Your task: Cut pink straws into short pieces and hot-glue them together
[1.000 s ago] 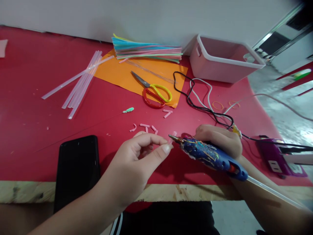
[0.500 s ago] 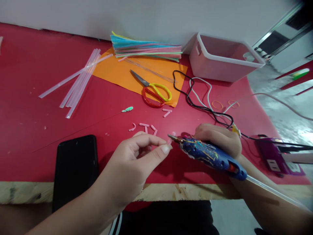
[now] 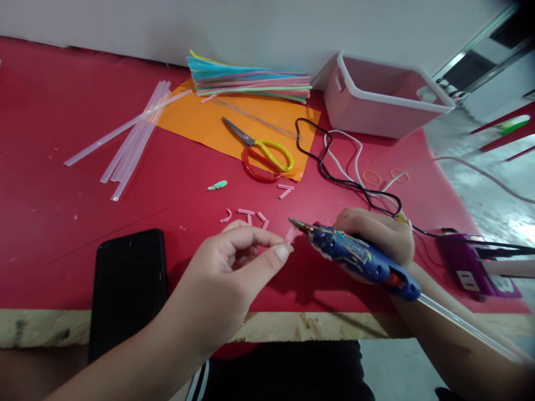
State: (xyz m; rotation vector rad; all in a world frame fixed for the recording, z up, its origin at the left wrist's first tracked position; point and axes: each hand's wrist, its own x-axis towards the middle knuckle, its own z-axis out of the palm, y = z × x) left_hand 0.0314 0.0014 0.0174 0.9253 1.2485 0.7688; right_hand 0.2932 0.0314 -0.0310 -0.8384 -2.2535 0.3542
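My left hand [image 3: 246, 267] pinches a short pink pipe cleaner piece [image 3: 290, 234] between thumb and forefinger, its free end pointing up. My right hand [image 3: 378, 236] is wrapped round a blue glue gun [image 3: 351, 250], which is crusted with dried glue. The gun's metal nozzle is beside the upper end of the pink piece; whether they touch I cannot tell. A clear glue stick [image 3: 463, 326] juts from the gun's back. Beyond my left fingers lie several short pink cut pieces [image 3: 246, 212] and a green twisted bud [image 3: 218, 185] on a thin wire.
Scissors [image 3: 251, 142] rest on an orange sheet [image 3: 188, 125], with a bundle of pipe cleaners [image 3: 251, 81] behind. Glue sticks [image 3: 134, 145] lie left, a phone [image 3: 129, 284] near the front edge. At right are a pink bin [image 3: 368, 111], cables [image 3: 355, 186] and a purple power strip [image 3: 468, 267].
The nozzle has risen slightly from the pink piece, so more of that piece shows. My left hand has barely moved and keeps its pinch.
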